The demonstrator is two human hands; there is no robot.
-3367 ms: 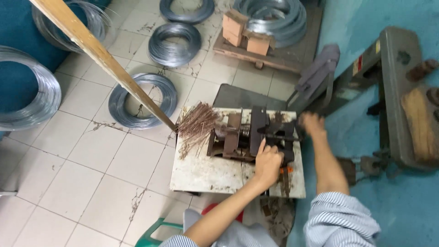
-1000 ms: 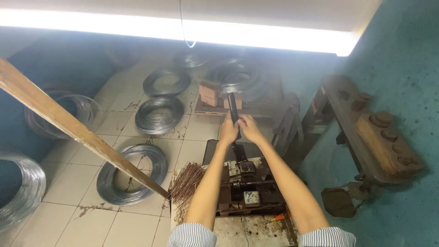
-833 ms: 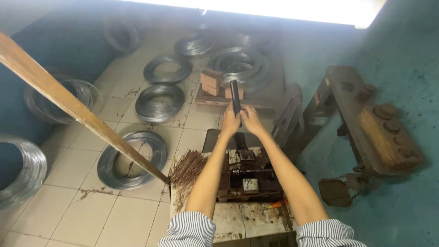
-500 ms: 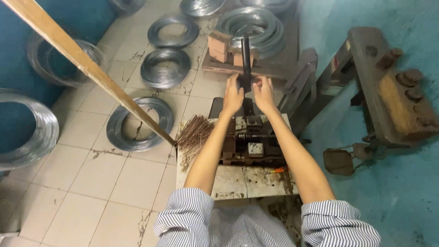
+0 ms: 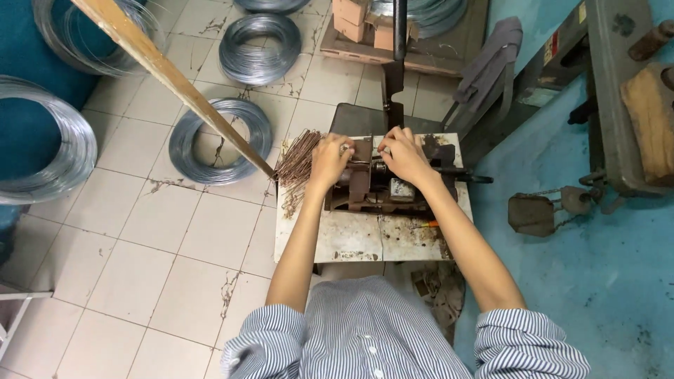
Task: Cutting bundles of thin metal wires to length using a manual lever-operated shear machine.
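both hands rest on a rusty metal press (image 5: 382,186) at the tabletop (image 5: 351,238) middle: the left hand (image 5: 328,158) and right hand (image 5: 404,156) pinch a small piece between them, fingers closed. cut wire pieces (image 5: 295,165) lie just left, within reach.

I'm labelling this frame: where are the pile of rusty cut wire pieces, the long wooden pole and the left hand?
pile of rusty cut wire pieces (image 5: 296,158), head view, pile's middle
long wooden pole (image 5: 179,81), head view, mid-shaft
left hand (image 5: 330,158), head view, back of hand
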